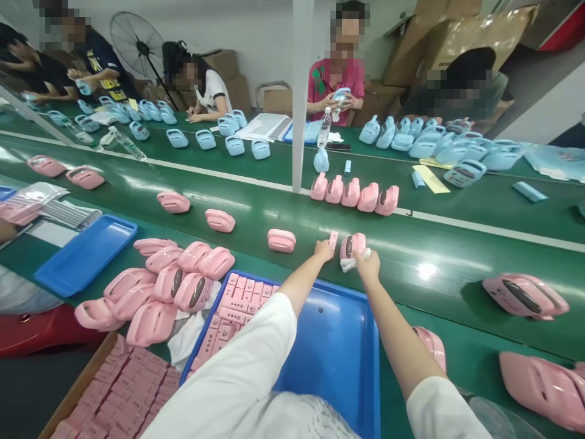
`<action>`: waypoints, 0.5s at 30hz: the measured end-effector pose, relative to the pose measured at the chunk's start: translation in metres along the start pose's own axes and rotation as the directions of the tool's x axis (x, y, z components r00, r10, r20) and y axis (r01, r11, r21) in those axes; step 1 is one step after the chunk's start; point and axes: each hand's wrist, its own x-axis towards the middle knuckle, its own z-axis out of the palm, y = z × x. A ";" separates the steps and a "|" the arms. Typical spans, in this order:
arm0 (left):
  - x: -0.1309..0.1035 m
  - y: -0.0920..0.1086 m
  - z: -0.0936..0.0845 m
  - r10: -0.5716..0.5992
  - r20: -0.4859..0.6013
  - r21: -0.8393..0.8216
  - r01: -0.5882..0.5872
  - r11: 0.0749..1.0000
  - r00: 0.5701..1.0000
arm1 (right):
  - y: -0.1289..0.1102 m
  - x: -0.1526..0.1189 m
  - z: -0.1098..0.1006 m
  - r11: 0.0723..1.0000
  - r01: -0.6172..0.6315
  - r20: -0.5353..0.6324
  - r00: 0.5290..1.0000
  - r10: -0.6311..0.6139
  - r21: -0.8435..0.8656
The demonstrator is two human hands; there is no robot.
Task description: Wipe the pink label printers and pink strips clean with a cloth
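Note:
Both my arms reach forward over a blue tray (336,347). My left hand (323,249) is closed on a small pink part (333,239), held upright above the green belt (439,244). Just to its right, my right hand (368,266) grips a pink housing (355,245) with a dark oval window, together with a white cloth (348,264) under its lower edge. The two pink pieces are a small gap apart. Rows of small pink parts (237,299) fill the left side of the tray.
Pink housings lie piled (155,280) left of the tray and spaced along the belt (281,241). Five-like rows aside, several stand beyond (350,192), near a white post (299,91). A box of pink parts (119,390) is lower left. People handle blue housings opposite.

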 end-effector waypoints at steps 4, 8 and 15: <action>-0.010 -0.015 -0.021 0.082 -0.047 0.153 -0.074 0.985 0.996 | 0.011 0.006 0.007 1.000 0.001 0.031 1.000 -0.002 0.021; -0.022 -0.034 -0.078 0.186 -0.184 0.313 -0.122 0.942 0.965 | 0.022 0.004 -0.003 0.995 0.015 0.003 1.000 -0.015 0.096; -0.034 -0.062 -0.145 0.121 -0.263 0.425 0.002 0.905 0.957 | 0.039 -0.039 -0.035 0.969 0.059 -0.072 0.996 -0.042 0.241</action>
